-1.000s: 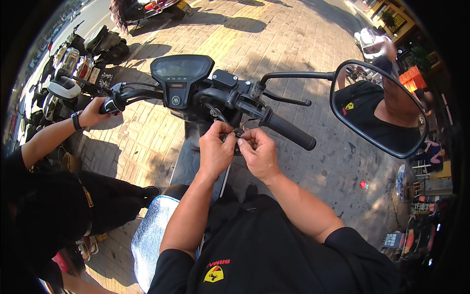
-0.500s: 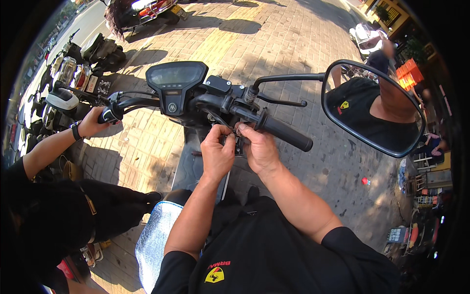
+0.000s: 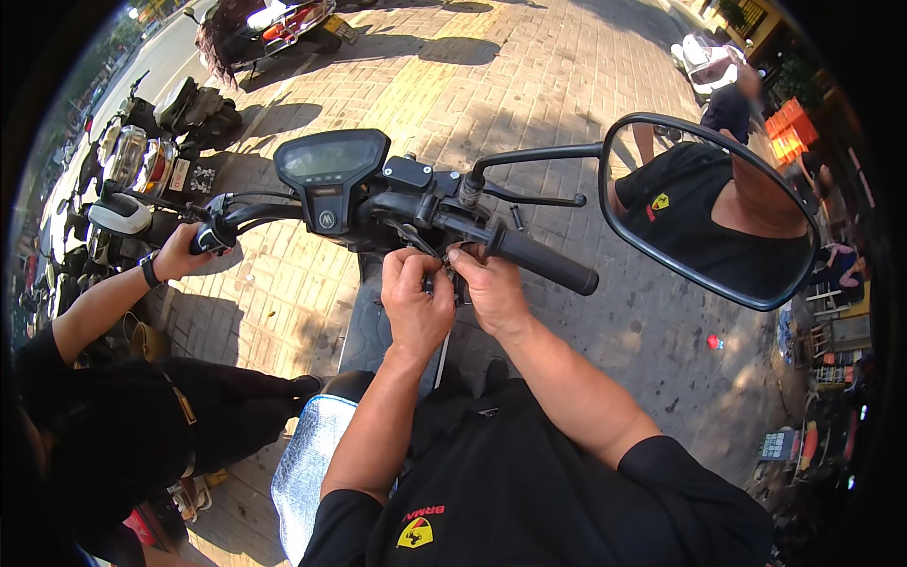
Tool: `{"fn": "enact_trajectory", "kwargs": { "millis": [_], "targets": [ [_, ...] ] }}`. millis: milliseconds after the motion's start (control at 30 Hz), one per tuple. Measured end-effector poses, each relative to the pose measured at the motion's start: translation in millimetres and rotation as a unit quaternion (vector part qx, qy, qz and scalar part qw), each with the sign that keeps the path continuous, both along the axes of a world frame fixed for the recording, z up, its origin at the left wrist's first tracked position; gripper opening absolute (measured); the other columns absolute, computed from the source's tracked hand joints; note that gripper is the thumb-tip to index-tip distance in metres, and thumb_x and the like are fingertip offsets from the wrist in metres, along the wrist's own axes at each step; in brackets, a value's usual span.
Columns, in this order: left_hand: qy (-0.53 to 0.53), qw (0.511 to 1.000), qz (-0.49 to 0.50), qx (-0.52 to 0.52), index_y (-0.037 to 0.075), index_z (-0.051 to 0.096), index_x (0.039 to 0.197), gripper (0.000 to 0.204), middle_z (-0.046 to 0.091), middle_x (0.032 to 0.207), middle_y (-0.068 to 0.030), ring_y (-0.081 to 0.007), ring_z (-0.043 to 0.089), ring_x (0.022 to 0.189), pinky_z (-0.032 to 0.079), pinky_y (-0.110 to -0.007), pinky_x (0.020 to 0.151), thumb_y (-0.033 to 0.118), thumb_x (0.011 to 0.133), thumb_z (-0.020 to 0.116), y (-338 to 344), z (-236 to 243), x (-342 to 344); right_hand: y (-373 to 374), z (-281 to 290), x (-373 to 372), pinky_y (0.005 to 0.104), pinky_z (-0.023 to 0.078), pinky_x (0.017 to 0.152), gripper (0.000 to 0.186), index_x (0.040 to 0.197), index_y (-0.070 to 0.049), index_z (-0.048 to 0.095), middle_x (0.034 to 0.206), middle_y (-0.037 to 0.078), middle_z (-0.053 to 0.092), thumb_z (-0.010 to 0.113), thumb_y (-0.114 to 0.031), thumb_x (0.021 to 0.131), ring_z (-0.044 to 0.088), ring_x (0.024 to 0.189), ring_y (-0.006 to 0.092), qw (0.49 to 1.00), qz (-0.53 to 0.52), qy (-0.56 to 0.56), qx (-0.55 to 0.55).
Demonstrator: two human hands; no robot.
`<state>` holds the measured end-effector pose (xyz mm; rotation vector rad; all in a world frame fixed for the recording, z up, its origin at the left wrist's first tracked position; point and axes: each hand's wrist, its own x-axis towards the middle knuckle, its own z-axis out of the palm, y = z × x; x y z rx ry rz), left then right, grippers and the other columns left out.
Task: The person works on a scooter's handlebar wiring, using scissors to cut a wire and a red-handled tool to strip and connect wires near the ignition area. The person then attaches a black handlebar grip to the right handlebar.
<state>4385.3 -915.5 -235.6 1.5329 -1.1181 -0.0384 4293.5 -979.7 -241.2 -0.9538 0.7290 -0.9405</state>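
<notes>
Both hands work close together just below the right side of a scooter's handlebar (image 3: 383, 203). My left hand (image 3: 414, 300) is closed in a pinch, its fingertips by a small dark part and a cable under the bar. My right hand (image 3: 489, 291) is also closed, thumb pressed to fingers beside it. What they hold is small and mostly hidden by the fingers. Above my right hand, the black rubber grip (image 3: 548, 262) slants out to the right. The brake lever (image 3: 539, 197) lies beyond it. The angular dashboard display (image 3: 331, 163) sits at the bar's middle.
A co-worker's hand (image 3: 187, 253) rests on the left grip. A large mirror (image 3: 713, 213) juts out at the right. Silver insulating cover (image 3: 312, 463) shows beside my left arm. Parked scooters (image 3: 142, 156) crowd the left, with paving (image 3: 529, 85) beyond.
The handlebar and mirror have shifted slightly left in view. My fingers have moved a little at the same spot, with my left hand's knuckles more raised. The co-worker's hand stays on the grip.
</notes>
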Motion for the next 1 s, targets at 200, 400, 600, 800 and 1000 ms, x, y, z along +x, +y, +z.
{"fn": "enact_trajectory", "kwargs": {
  "millis": [200, 400, 600, 800, 1000],
  "targets": [
    [-0.017, 1.0, -0.007, -0.007, 0.0, 0.06, 0.085, 0.014, 0.057, 0.09, -0.0146, -0.0308, 0.059, 0.079, 0.049, -0.037, 0.068, -0.007, 0.075, 0.067, -2.6, -6.0, 1.9, -4.0, -1.3, -3.0, 0.0255, 0.044, 0.071, 0.003, 0.09, -0.004, 0.064, 0.084, -0.001, 0.062, 0.063, -0.006, 0.092, 0.055, 0.077, 0.0074, 0.998, 0.031, 0.047, -0.03],
    [-0.002, 1.0, -0.005, 0.006, 0.0, 0.062, 0.084, 0.013, 0.058, 0.09, -0.014, -0.0298, 0.06, 0.079, 0.05, -0.037, 0.067, -0.007, 0.075, 0.068, -4.3, -2.6, 1.2, -8.0, -3.7, -8.3, 0.025, 0.045, 0.071, 0.003, 0.093, -0.003, 0.063, 0.087, -0.001, 0.062, 0.062, -0.006, 0.093, 0.055, 0.08, 0.0076, 0.997, 0.07, 0.024, -0.03],
    [0.065, 0.998, -0.021, 0.0, -0.001, 0.062, 0.08, 0.008, 0.06, 0.087, -0.0107, -0.024, 0.061, 0.076, 0.05, -0.034, 0.068, -0.005, 0.076, 0.068, -4.6, -1.7, 3.2, -12.3, -2.5, -21.1, 0.025, 0.046, 0.081, 0.013, 0.104, -0.001, 0.063, 0.094, 0.001, 0.062, 0.061, -0.002, 0.091, 0.057, 0.087, 0.0088, 0.989, 0.122, 0.067, -0.056],
    [0.174, 0.983, -0.038, 0.054, -0.002, 0.065, 0.082, 0.005, 0.063, 0.084, -0.01, -0.0193, 0.061, 0.075, 0.05, -0.03, 0.069, -0.002, 0.079, 0.069, -5.7, -14.7, 9.0, -9.8, -8.5, -21.1, 0.0248, 0.046, 0.078, 0.015, 0.105, -0.001, 0.062, 0.093, 0.0, 0.062, 0.06, -0.002, 0.09, 0.057, 0.085, 0.0074, 0.979, 0.105, 0.133, -0.115],
    [0.291, 0.949, -0.076, 0.098, -0.003, 0.066, 0.083, 0.006, 0.065, 0.083, -0.0072, -0.0142, 0.062, 0.075, 0.05, -0.029, 0.069, 0.002, 0.081, 0.07, -5.8, -15.1, 16.8, -10.6, -10.4, -17.4, 0.025, 0.046, 0.074, 0.012, 0.1, -0.001, 0.063, 0.091, 0.0, 0.062, 0.06, -0.001, 0.089, 0.057, 0.083, 0.0069, 0.978, 0.087, 0.144, -0.126]
  ]
}}
